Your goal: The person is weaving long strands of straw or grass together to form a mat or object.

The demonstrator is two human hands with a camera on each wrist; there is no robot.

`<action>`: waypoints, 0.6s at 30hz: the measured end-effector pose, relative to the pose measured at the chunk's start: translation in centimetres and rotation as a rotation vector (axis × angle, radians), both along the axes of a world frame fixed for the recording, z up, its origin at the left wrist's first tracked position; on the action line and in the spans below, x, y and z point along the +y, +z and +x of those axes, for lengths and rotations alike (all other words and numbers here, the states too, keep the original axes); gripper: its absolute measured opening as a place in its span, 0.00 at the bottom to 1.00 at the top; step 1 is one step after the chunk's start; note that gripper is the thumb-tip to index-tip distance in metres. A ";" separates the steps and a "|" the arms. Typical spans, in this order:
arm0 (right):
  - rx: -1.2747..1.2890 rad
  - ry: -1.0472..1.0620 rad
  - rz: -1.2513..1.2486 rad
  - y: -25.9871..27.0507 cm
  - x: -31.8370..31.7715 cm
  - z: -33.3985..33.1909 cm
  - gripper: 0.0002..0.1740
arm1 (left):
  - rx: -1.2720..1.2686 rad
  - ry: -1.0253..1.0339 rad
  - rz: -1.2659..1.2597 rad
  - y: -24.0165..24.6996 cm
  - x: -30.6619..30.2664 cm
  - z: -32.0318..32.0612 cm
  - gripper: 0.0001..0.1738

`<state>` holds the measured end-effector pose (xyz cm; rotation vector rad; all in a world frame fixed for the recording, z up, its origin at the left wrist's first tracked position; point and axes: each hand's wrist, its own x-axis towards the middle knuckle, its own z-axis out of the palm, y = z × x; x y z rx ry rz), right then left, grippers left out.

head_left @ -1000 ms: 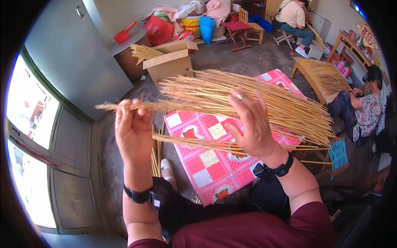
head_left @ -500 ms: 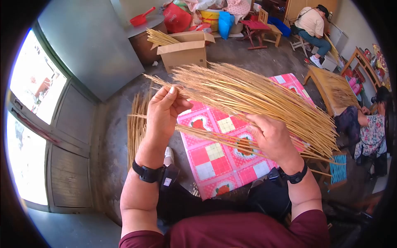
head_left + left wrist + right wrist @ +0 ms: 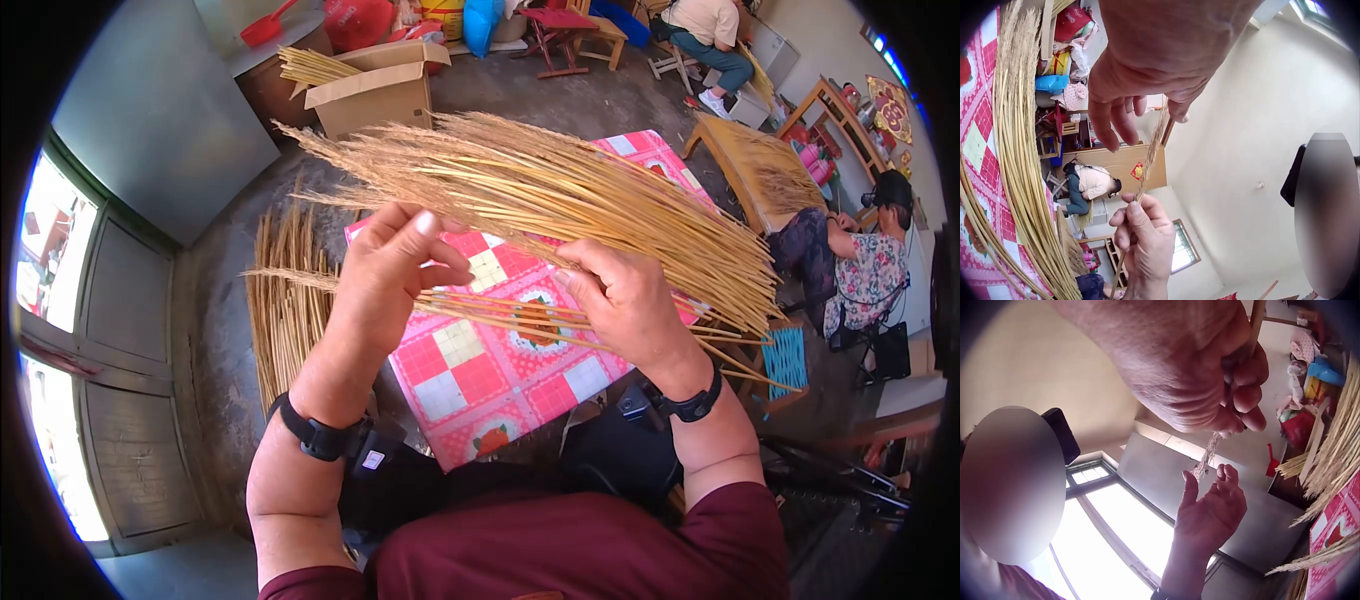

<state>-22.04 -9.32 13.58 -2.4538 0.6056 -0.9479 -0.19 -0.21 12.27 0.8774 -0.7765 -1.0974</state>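
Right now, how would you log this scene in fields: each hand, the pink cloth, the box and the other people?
Right hand: grips a plumed stalk
Left hand: near its plume, contact unclear
Pink cloth: patterned, under a pile of stalks
Box: cardboard, open, more stalks sticking out
Others: person in cream top, seated; person in floral top, seated

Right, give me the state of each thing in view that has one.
Plumed stalk: held, raised
Right grip: pinching that stalk
Left grip: loosely open
Large stalk bundle: lying down
Cardboard box: open, stalks protruding
Patterned tablecloth: spread out
Black wristbands: fastened
Red dipper: unheld
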 end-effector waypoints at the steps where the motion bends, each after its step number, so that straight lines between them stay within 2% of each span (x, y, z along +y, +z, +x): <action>1: 0.006 0.006 0.004 -0.1 -0.1 0.0 0.06 | 0.015 -0.021 0.047 -0.1 0.0 -0.4 0.13; 5: 0.083 0.003 0.148 0.2 0.6 0.1 0.07 | -0.021 0.015 0.126 0.3 0.1 -1.9 0.10; 8: 0.083 0.047 0.190 0.2 0.8 0.2 0.07 | -0.012 -0.001 0.071 -0.5 -0.1 -1.5 0.09; 11: 0.000 0.104 0.183 0.4 1.1 0.5 0.09 | -0.018 -0.005 0.077 -0.4 -0.1 -1.6 0.09; 18: -0.128 0.098 0.111 -0.6 -0.1 1.1 0.14 | -0.086 -0.006 0.122 -0.1 -0.2 -3.0 0.04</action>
